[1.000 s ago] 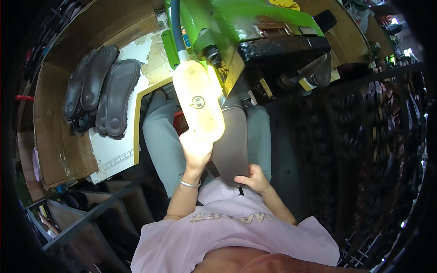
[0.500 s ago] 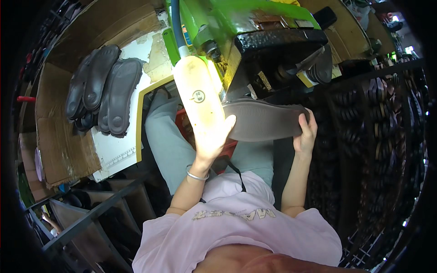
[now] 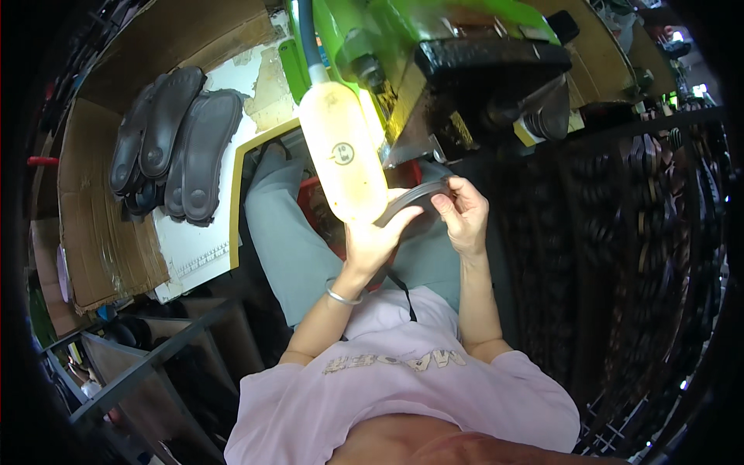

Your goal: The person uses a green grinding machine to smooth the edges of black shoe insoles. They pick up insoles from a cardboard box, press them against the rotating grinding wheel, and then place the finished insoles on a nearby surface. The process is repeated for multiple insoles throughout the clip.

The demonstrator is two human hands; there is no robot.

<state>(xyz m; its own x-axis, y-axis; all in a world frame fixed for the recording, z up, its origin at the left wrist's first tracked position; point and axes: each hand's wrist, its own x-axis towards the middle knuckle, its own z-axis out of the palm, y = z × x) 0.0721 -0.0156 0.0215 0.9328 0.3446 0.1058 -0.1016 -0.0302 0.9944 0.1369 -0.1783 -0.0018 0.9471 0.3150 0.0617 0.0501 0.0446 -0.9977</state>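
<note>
Sole (image 3: pixel 415 205), dark, apparently rubber, is gripped by left hand (image 3: pixel 372 244) and right hand (image 3: pixel 463 217), beside lamp (image 3: pixel 345 151).

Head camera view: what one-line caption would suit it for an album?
Both hands, left hand and right hand, hold a dark curved rubber shoe sole beneath a green machine.

Flat cardboard-covered bench (image 3: pixel 85 225) at the left, a stack of dark shoe soles (image 3: pixel 174 147) lying on its far part, a white ruled sheet (image 3: pixel 198 248) along its right edge, near the seated person's leg
</note>
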